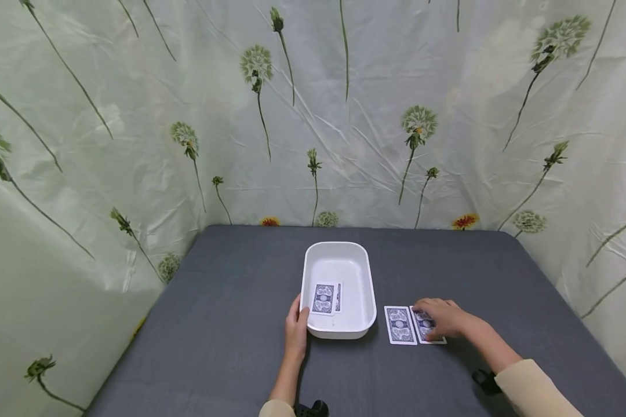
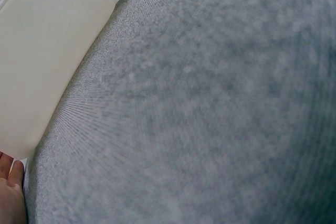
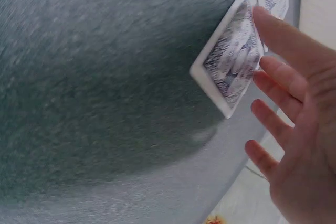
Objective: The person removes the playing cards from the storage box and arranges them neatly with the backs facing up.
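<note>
In the head view a white plastic tub [image 1: 339, 334] stands on the dark table, with two blue-and-white patterned playing cards [image 1: 323, 298] overlapping in it. My left hand [image 1: 295, 333] holds the tub at its front left corner, thumb and fingers against the outer wall. Right of the tub, two more face-down cards lie side by side. My right hand [image 1: 446, 318] is over the right card [image 1: 424, 325], thumb near its front edge and fingers near its far edge. The right wrist view shows those fingers [image 3: 270, 121] spread; firm contact is unclear. The left card [image 1: 400, 325] lies untouched.
A grey cloth covers the table [image 1: 229, 289]. Behind and around it hangs a pale curtain [image 1: 214, 104] printed with dandelions. Dark wrist straps [image 1: 486, 382] show near both sleeves.
</note>
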`<state>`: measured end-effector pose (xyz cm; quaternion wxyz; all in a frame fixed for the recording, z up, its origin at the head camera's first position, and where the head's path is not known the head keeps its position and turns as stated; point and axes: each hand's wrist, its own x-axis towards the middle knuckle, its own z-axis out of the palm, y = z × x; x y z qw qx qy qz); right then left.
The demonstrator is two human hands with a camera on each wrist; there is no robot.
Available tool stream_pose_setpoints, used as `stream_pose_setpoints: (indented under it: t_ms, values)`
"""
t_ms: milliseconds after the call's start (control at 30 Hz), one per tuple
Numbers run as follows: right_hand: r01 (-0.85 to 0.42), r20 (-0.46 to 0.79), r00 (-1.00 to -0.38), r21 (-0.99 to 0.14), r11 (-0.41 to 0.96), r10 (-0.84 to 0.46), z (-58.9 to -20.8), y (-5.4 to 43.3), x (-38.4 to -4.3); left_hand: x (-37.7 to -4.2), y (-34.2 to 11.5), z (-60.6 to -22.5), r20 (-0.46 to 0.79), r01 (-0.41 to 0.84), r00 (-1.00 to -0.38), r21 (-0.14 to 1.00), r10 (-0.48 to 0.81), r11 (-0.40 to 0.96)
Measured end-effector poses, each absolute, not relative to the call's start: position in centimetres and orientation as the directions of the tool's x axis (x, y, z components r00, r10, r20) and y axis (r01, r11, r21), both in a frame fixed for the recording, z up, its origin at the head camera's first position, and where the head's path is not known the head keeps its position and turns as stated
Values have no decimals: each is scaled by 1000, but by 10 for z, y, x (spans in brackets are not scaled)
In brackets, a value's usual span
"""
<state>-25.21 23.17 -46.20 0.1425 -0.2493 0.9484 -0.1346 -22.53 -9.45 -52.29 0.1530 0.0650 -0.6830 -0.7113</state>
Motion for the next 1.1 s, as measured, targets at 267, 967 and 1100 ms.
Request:
stream_pose_setpoints:
  t_ms: [267, 967, 1100]
  values:
    - [-506, 47, -861, -192, 841, -507, -439, 192, -256, -228, -96, -533, 128, 147, -941, 988, -314, -38]
    - [-629, 333, -765, -208, 749, -551, -452, 66, -283, -228, -95, -530, 152, 170, -942, 985, -299, -35]
    - [-601, 240, -797, -232, 765, -554, -459, 52, -289, -229, -95, -531, 144, 163, -942, 986, -302, -36]
